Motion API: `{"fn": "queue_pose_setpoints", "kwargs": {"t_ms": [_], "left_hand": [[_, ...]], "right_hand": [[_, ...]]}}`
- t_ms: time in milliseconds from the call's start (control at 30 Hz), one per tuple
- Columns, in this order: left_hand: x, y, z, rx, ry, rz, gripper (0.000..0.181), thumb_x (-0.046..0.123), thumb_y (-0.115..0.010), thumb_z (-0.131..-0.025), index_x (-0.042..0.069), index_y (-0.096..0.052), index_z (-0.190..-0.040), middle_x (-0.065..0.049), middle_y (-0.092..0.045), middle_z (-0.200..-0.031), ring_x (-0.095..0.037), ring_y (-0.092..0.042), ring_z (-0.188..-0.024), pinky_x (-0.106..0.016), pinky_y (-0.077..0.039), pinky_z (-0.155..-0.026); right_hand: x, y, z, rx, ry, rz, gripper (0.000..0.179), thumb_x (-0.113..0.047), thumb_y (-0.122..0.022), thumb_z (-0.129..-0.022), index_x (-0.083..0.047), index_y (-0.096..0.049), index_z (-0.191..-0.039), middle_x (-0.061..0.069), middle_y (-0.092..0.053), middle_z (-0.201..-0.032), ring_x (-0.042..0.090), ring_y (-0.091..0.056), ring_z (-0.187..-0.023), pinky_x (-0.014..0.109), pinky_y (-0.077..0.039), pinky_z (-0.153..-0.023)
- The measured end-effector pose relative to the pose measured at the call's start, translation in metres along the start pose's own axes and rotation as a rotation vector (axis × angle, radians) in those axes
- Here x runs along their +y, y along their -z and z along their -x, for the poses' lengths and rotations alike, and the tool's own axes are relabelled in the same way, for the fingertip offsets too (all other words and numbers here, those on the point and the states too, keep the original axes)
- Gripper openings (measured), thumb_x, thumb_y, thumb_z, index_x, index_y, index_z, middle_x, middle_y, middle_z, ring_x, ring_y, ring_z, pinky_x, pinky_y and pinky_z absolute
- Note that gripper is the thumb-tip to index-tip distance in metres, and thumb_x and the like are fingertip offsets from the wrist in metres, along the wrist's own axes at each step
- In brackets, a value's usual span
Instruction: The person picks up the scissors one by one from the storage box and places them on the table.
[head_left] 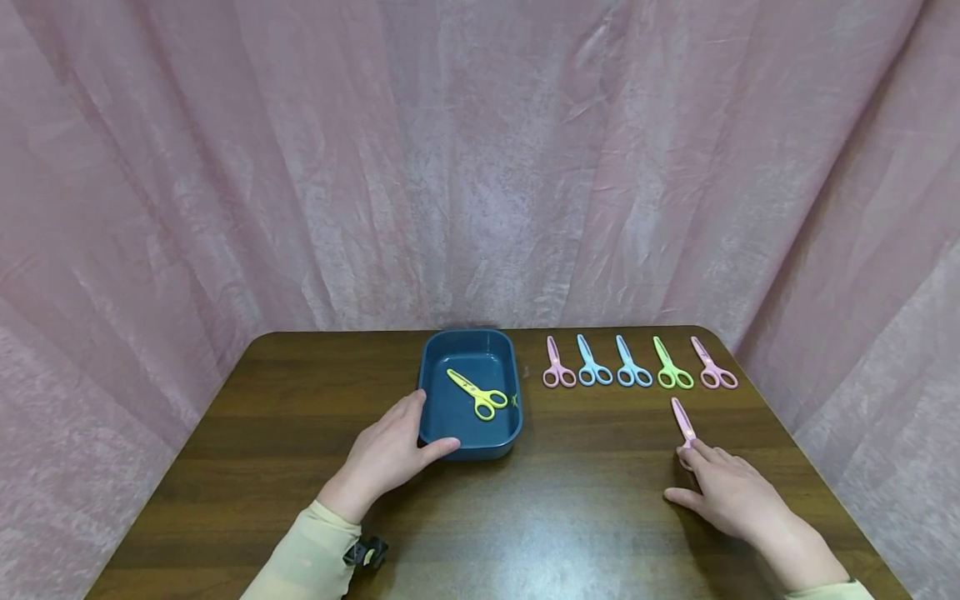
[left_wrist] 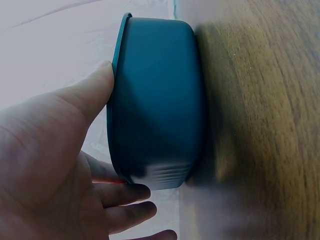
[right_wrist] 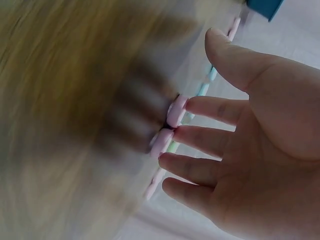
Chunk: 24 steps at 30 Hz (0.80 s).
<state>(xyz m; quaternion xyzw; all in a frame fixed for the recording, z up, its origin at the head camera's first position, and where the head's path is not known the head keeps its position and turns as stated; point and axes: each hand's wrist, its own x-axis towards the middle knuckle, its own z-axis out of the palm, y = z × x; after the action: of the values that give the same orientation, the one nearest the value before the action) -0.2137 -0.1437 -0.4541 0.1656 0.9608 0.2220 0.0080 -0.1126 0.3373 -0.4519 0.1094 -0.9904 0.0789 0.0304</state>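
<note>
My left hand (head_left: 386, 454) rests against the near left corner of a dark blue rectangular dish (head_left: 447, 427), thumb at its front rim and fingers along the left side. In the left wrist view the thumb lies at the rim of the dish (left_wrist: 157, 95) and the fingers extend loosely. Inside the dish lie yellow scissors (head_left: 468, 387). Over on the right, my right hand (head_left: 731, 496) reaches palm down with outstretched fingers, fingertips at the handles of pink scissors (head_left: 682, 419). Those handles are mostly covered in the head view; the right wrist view shows their pink loops (right_wrist: 177, 111) at the fingertips.
Behind my right hand, several scissors stand in a row along the table's far edge: pink scissors (head_left: 556, 364), blue scissors (head_left: 590, 364), more blue scissors (head_left: 630, 364), green scissors (head_left: 668, 365) and pink scissors (head_left: 708, 364). A pink curtain (head_left: 480, 167) hangs behind the wooden table (head_left: 300, 392).
</note>
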Motion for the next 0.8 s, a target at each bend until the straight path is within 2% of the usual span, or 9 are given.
{"fn": "queue_pose_setpoints", "kwargs": {"t_ms": [167,600,800], "left_hand": [[0.001,0.000,0.000,-0.003,0.010,0.004,0.105,0.063,-0.079,-0.098,-0.006,-0.039,-0.166,-0.025,-0.049,-0.166,-0.039,-0.051,-0.151,-0.062,-0.051,-0.113],[0.002,0.000,-0.001,-0.018,0.017,0.008,0.106,0.064,-0.078,-0.098,-0.005,-0.037,-0.167,-0.025,-0.047,-0.168,-0.040,-0.049,-0.153,-0.063,-0.050,-0.114],[0.002,0.000,-0.001,-0.004,0.002,-0.002,0.106,0.066,-0.077,-0.098,-0.005,-0.038,-0.167,-0.025,-0.048,-0.167,-0.039,-0.050,-0.152,-0.062,-0.051,-0.114]], "right_hand": [[0.015,0.001,0.004,-0.015,-0.041,-0.007,0.056,-0.043,-0.088,-0.093,0.000,-0.069,-0.123,0.021,-0.074,-0.125,0.051,-0.071,-0.113,0.069,-0.054,-0.093],[0.049,0.009,0.013,-0.066,-0.148,-0.038,0.047,-0.043,-0.086,-0.095,-0.005,-0.069,-0.115,0.012,-0.073,-0.114,0.043,-0.072,-0.103,0.063,-0.057,-0.081],[0.067,0.010,0.016,-0.069,-0.151,-0.036,0.049,-0.042,-0.085,-0.097,0.001,-0.069,-0.116,0.012,-0.071,-0.109,0.042,-0.071,-0.100,0.062,-0.056,-0.082]]}}
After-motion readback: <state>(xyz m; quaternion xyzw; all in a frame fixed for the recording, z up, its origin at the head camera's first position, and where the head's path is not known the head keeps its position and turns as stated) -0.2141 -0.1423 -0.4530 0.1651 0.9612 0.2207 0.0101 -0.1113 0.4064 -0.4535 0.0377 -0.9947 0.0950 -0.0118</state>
